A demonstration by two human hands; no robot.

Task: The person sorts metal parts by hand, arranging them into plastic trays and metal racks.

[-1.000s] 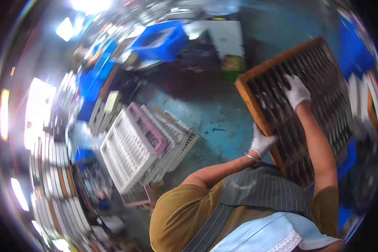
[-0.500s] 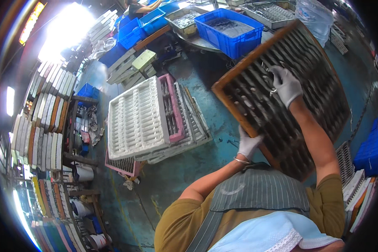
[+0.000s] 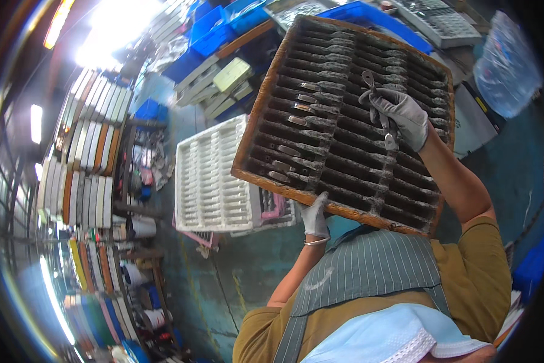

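A large wooden-framed tray [image 3: 247, 163] with dark, fuzzy grooved rows is held up tilted in front of me. My left hand [image 3: 315, 219], in a pale glove, grips its near edge, the thumb over the frame. In my gloved right hand [image 3: 405, 118] are several slim grey metal pieces [image 3: 390, 142] with rounded ends, held over the tray's middle. The fingers are closed round them and partly hide them. Several small shiny metal pieces [image 3: 302, 108] lie in the slots of the tray's left column. Many other slots hold nothing visible.
A white slotted tray [image 3: 214, 175] lies on a stack with a pink-framed one, left of my tray. Shelves packed with trays [image 3: 90, 199] line the left side. Blue bins [image 3: 211, 27] stand at the back, and a clear plastic bag [image 3: 508, 66] is at the far right.
The slotted tray has swung round and shifted left and up, now squarer to me and covering part of the stack. Both hands moved with it; my view has turned slightly.
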